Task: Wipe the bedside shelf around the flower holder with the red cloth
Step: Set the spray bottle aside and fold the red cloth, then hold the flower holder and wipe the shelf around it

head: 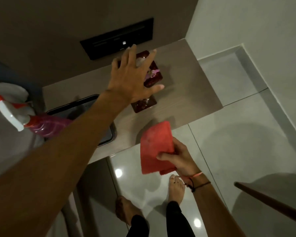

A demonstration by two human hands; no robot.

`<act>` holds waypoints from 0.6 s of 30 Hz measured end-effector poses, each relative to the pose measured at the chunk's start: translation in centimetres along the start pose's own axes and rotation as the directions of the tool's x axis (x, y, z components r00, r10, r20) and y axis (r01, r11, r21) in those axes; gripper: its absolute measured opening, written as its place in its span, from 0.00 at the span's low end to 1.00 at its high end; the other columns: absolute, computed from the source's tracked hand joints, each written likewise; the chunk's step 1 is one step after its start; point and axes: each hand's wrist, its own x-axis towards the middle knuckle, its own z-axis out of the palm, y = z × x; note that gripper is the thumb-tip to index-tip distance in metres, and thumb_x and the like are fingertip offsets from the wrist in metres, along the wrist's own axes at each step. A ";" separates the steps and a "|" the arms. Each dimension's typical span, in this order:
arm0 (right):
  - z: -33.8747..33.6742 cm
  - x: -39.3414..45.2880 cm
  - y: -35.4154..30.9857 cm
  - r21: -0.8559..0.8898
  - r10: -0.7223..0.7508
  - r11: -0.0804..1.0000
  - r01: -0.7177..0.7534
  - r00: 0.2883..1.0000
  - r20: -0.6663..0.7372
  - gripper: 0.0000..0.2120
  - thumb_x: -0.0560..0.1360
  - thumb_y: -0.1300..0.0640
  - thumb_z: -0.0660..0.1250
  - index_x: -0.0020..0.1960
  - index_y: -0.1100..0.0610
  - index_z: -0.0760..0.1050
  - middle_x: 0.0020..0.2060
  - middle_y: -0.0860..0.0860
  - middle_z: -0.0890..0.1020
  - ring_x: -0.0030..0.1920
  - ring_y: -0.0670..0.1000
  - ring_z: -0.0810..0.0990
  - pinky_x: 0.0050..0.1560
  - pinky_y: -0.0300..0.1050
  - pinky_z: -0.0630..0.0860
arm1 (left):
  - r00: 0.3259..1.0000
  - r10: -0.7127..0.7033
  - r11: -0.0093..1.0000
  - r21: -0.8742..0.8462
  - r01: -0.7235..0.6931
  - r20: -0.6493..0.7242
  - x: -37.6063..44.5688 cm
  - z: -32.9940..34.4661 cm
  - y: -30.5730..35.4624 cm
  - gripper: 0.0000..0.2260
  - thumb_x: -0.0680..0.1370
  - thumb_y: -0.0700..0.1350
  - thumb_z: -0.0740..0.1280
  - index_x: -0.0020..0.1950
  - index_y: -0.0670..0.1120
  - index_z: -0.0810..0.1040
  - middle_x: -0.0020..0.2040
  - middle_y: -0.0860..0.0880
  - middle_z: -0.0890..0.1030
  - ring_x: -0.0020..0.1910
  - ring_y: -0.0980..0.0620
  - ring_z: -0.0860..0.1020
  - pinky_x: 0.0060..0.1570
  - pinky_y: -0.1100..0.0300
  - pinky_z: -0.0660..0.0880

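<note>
The flower holder [153, 75], a dark red square vase with pink flowers, stands near the back of the beige bedside shelf [186, 93]. My left hand [132, 79] reaches over its top with fingers spread, partly hiding it; whether the fingers touch it I cannot tell. A glossy dark red base [143, 103] shows just below my palm. My right hand [181, 159] holds the folded red cloth [155, 147] in the air at the shelf's front edge, above the floor.
A dark tray [92, 115] lies on the shelf's left part, beside a pink spray bottle [41, 125] with a white and red trigger. A black wall panel [117, 38] sits behind the shelf. Glossy floor tiles and my bare feet [176, 185] lie below; a brown rail [270, 199] crosses right.
</note>
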 end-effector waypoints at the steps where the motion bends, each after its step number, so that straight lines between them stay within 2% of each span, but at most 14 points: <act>1: -0.8 -0.1 -1.0 -0.144 -0.050 0.988 0.053 0.998 0.023 0.31 0.62 0.63 0.76 0.65 0.53 0.78 0.54 0.58 0.84 0.48 0.56 0.86 0.34 0.41 0.83 | 1.000 0.006 1.000 0.027 -0.006 0.012 0.5 0.4 0.0 0.45 0.72 0.73 0.61 0.83 0.58 0.46 0.82 0.36 0.50 0.82 0.36 0.50 0.77 0.34 0.53; 2: -1.7 -0.2 -1.9 -0.222 -0.094 0.969 0.107 0.993 0.066 0.32 0.62 0.65 0.76 0.65 0.53 0.78 0.51 0.57 0.85 0.46 0.53 0.86 0.36 0.38 0.82 | 1.000 0.012 0.999 0.052 -0.013 0.012 0.8 0.7 0.0 0.45 0.72 0.72 0.62 0.82 0.58 0.46 0.82 0.36 0.51 0.81 0.35 0.51 0.76 0.33 0.53; 3: -2.5 -0.4 -3.0 -0.229 -0.115 0.964 0.138 0.987 0.110 0.33 0.62 0.68 0.76 0.65 0.52 0.78 0.48 0.56 0.86 0.44 0.52 0.86 0.39 0.38 0.83 | 1.000 0.016 0.997 0.072 -0.016 0.002 0.9 0.9 -0.2 0.44 0.72 0.70 0.64 0.82 0.59 0.46 0.82 0.37 0.53 0.81 0.35 0.52 0.76 0.33 0.53; 5: -4.4 -0.9 -4.9 -0.164 -0.139 0.973 0.161 0.981 0.137 0.33 0.63 0.72 0.76 0.66 0.53 0.78 0.46 0.57 0.87 0.42 0.55 0.86 0.45 0.46 0.86 | 0.999 0.031 0.994 0.103 -0.029 -0.019 0.9 1.3 -0.6 0.43 0.73 0.67 0.65 0.82 0.59 0.46 0.82 0.37 0.54 0.80 0.35 0.54 0.76 0.33 0.54; 7: -6.0 -1.2 -5.9 -0.036 -0.182 0.982 0.187 0.977 0.114 0.29 0.63 0.68 0.79 0.62 0.54 0.81 0.48 0.57 0.87 0.45 0.58 0.87 0.48 0.52 0.86 | 0.998 0.050 0.992 0.122 -0.046 -0.032 0.9 1.5 -0.9 0.42 0.74 0.66 0.64 0.82 0.59 0.45 0.82 0.37 0.53 0.80 0.34 0.55 0.75 0.33 0.55; 8: -6.5 -1.2 -5.8 0.078 -0.176 0.983 0.168 0.978 0.112 0.26 0.62 0.64 0.81 0.59 0.56 0.83 0.49 0.56 0.88 0.47 0.58 0.88 0.48 0.52 0.86 | 0.998 0.058 0.990 0.128 -0.053 -0.034 0.9 1.6 -1.1 0.42 0.75 0.67 0.63 0.82 0.60 0.45 0.82 0.37 0.53 0.80 0.35 0.55 0.75 0.33 0.56; 10: -6.8 -1.0 -5.2 0.322 -0.052 0.947 0.008 0.990 0.129 0.24 0.60 0.55 0.84 0.55 0.58 0.86 0.51 0.58 0.89 0.50 0.58 0.88 0.50 0.50 0.86 | 0.996 0.073 0.987 0.147 -0.065 -0.047 0.8 1.7 -1.2 0.41 0.75 0.68 0.61 0.82 0.60 0.46 0.82 0.38 0.55 0.78 0.35 0.58 0.73 0.33 0.59; 13: -6.1 -0.6 -2.8 0.606 0.073 0.784 -0.135 0.989 0.126 0.27 0.60 0.47 0.84 0.56 0.57 0.87 0.55 0.59 0.88 0.55 0.59 0.88 0.52 0.55 0.86 | 0.994 0.087 0.981 0.176 -0.075 -0.064 0.8 1.6 -1.5 0.40 0.74 0.70 0.60 0.82 0.61 0.48 0.80 0.37 0.58 0.75 0.34 0.63 0.68 0.36 0.63; 16: -5.2 -0.3 -1.1 0.720 0.062 0.680 -0.136 0.990 0.129 0.23 0.69 0.47 0.78 0.62 0.53 0.84 0.61 0.58 0.85 0.61 0.63 0.85 0.55 0.60 0.84 | 0.993 0.107 0.975 0.200 -0.094 -0.054 0.8 1.6 -1.7 0.40 0.74 0.70 0.60 0.82 0.62 0.49 0.79 0.37 0.60 0.72 0.33 0.65 0.66 0.36 0.65; 18: -4.4 -0.2 -0.2 0.724 0.040 0.673 -0.153 0.985 0.170 0.31 0.69 0.53 0.80 0.69 0.56 0.78 0.66 0.60 0.82 0.64 0.64 0.82 0.57 0.60 0.82 | 0.994 0.102 0.979 0.184 -0.092 -0.048 0.9 1.4 -2.0 0.40 0.73 0.71 0.60 0.81 0.63 0.50 0.79 0.37 0.62 0.71 0.32 0.66 0.65 0.36 0.65</act>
